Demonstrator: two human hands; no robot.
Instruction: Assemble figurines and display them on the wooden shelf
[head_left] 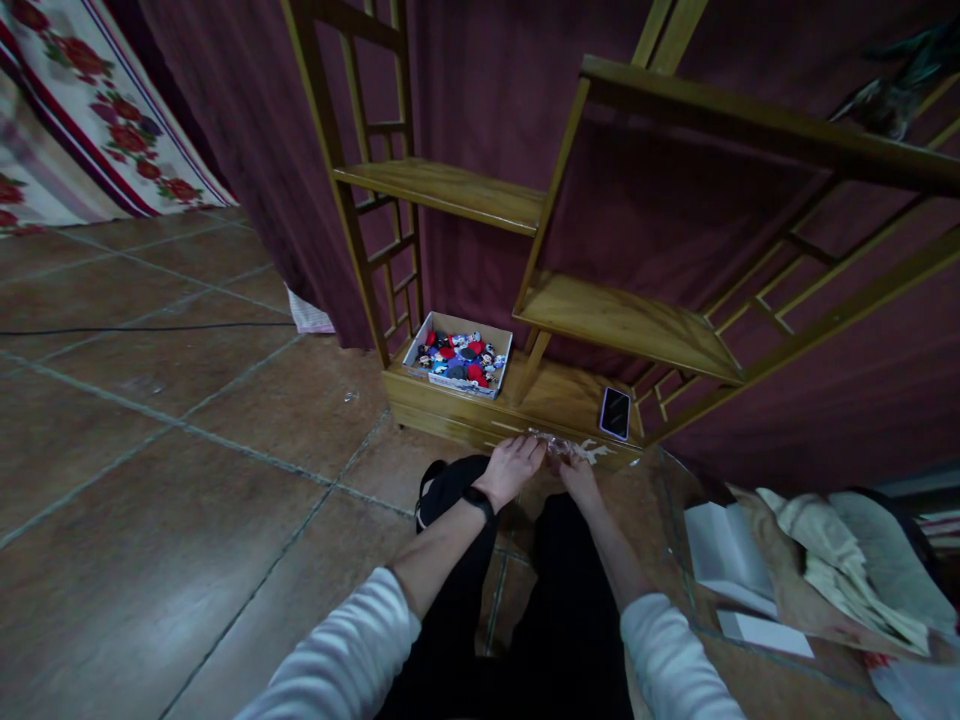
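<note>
My left hand (516, 464), with a dark band on its wrist, is closed with its fingertips at a crinkled clear plastic wrapper (553, 442). From the other side my right hand (577, 476) pinches the same plastic, close to the left fingertips. Whether anything lies inside the plastic is too small to make out. Both hands are low, just in front of the drawer front of a wooden shelf unit (450, 424). A shallow white box (420, 350) of small red, blue, black and white figures rests on the unit's lower board, beyond my left hand.
A phone (615, 413) lies on the lower board at the right. Wooden shelves (450, 190) rise in front of a dark red curtain (480, 90). White box pieces (731, 550) and cloth (847, 560) lie on the floor at right. A black cable (150, 329) crosses the tiles at left.
</note>
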